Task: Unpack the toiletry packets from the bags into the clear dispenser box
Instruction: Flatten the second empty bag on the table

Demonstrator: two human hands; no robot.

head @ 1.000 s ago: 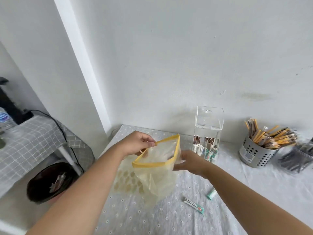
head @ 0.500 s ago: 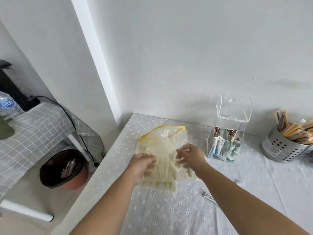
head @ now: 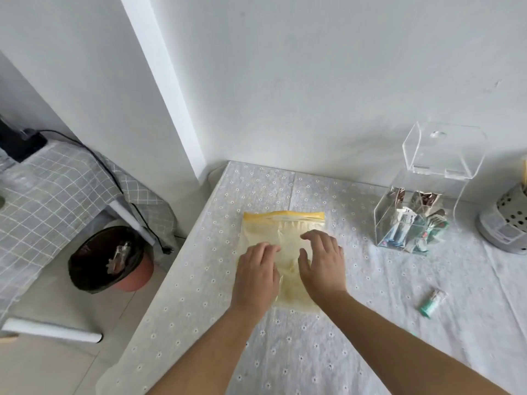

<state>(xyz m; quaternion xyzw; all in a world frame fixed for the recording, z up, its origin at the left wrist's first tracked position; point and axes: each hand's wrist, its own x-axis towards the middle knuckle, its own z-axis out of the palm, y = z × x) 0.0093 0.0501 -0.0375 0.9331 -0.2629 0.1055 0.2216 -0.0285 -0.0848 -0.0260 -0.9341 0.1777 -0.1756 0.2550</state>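
An empty clear zip bag with a yellow seal strip (head: 283,227) lies flat on the flower-print tablecloth (head: 313,352). My left hand (head: 256,276) rests palm down on its left half. My right hand (head: 322,266) presses its right half, fingers spread. Neither hand grips anything. To the right stands the clear dispenser box (head: 422,195), lid raised, with several toiletry packets in its bottom. One small green and white tube (head: 432,303) lies loose on the cloth at the right.
A perforated metal holder (head: 506,223) sits at the right edge. Left of the table, on the floor, stands a bin with a black liner (head: 107,259). A second table with a checked cloth (head: 57,189) is further left. The wall is close behind.
The bag was held up open in both hands, then laid down on the cloth. Both hands now lie flat on it. The view has tilted down and left.
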